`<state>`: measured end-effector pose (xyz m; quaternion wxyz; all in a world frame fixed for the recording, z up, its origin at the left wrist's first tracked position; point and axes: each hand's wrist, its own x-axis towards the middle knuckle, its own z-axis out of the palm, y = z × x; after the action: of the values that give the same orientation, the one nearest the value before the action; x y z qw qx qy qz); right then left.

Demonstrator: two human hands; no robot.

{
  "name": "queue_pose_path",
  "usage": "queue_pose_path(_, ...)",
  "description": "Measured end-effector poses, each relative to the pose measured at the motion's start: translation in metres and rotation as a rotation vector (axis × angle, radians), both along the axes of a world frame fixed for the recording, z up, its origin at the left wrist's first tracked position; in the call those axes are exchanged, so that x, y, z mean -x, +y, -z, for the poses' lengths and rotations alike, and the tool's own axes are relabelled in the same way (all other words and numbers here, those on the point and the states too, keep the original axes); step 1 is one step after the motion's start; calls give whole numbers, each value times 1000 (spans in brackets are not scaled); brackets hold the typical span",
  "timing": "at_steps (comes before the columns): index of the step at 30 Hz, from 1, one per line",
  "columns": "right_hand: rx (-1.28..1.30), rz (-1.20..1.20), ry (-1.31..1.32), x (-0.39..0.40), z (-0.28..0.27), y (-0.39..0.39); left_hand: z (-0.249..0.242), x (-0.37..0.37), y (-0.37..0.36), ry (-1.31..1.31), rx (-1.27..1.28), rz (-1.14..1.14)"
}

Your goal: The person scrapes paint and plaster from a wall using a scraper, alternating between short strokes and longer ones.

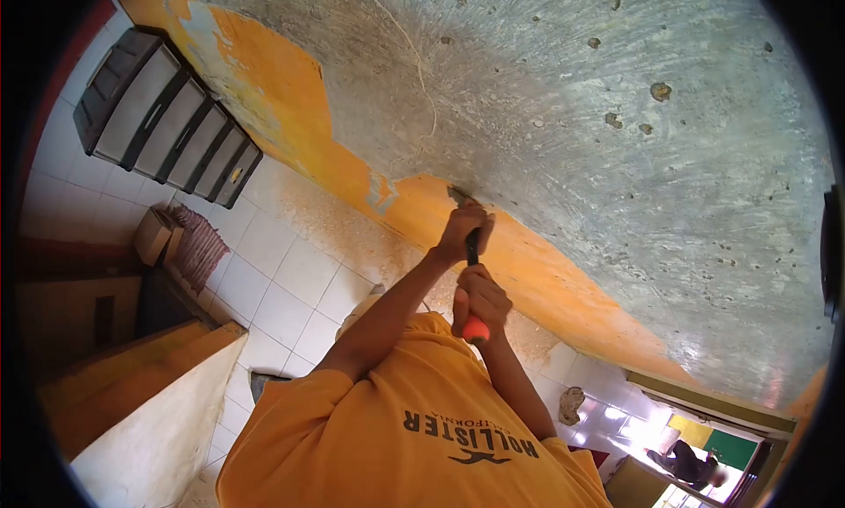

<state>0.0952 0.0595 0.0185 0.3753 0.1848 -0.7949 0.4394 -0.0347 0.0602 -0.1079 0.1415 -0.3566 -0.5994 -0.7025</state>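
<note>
One scraper [473,251] in head view, blade at the wall [572,147] by the orange paint [539,268]. Two hands gripping it: left hand [463,231] nearer the wall, right hand [483,298] farther. One drawer unit [167,121] beside the wall.

Tiled floor [273,244], drawers [176,116], probably a doorway [715,405]
</note>
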Motion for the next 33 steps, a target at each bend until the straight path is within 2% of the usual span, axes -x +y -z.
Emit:
queue_pose_path(2,-12,8,22,2,8,-3,8,0,-4,-14,39,28)
queue_pose_path(5,6,37,69,-2,-26,-11,-28,-1,-1,43,28,32)
queue_pose_path(11,-9,42,19,-1,9,-9,0,1,-7,30,31,-13)
queue_pose_path(16,43,34,41,-7,-20,-5,-37,-4,-2,6,33,35)
queue_pose_path(20,9,158,-153,3,8,6,8,2,-13,-60,167,91)
queue_pose_path(21,-45,157,-128,1,9,6,22,4,-7,-61,156,64)
queue_pose_path(24,3,75,33,-4,-19,-8,-32,-4,-3,36,-1,40)
queue_pose_path(26,17,43,54,-7,-16,-12,-26,-3,-2,36,7,6)
queue_pose_path(28,-15,43,49,-3,10,-8,0,0,0,39,-24,-40)
queue_pose_path(29,-10,7,7,-5,22,-6,11,0,-9,19,52,16)
queue_pose_path(32,20,53,55,1,-5,-14,2,3,-3,67,22,-27)
queue_pose_path(33,15,66,29,-4,-17,-14,-22,-1,-5,6,3,27)
